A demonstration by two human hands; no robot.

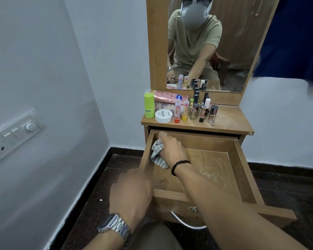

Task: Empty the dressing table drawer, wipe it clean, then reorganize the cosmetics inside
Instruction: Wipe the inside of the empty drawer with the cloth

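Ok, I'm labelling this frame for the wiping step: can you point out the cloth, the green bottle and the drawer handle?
cloth [157, 156], head view, on its striped folds left of the right hand.
green bottle [149, 105], head view, on its body.
drawer handle [184, 223], head view, on the curved metal bar.

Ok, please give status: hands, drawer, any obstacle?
Right hand presses cloth into drawer back-left corner. Left hand grips front-left rim. Drawer emptied, scuffs remain; cosmetics on top. No obstacle.

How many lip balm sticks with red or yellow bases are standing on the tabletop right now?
2: the red-based stick stands front centre beside the white jar; the yellow-based stick is right next to it. Others may hide behind.
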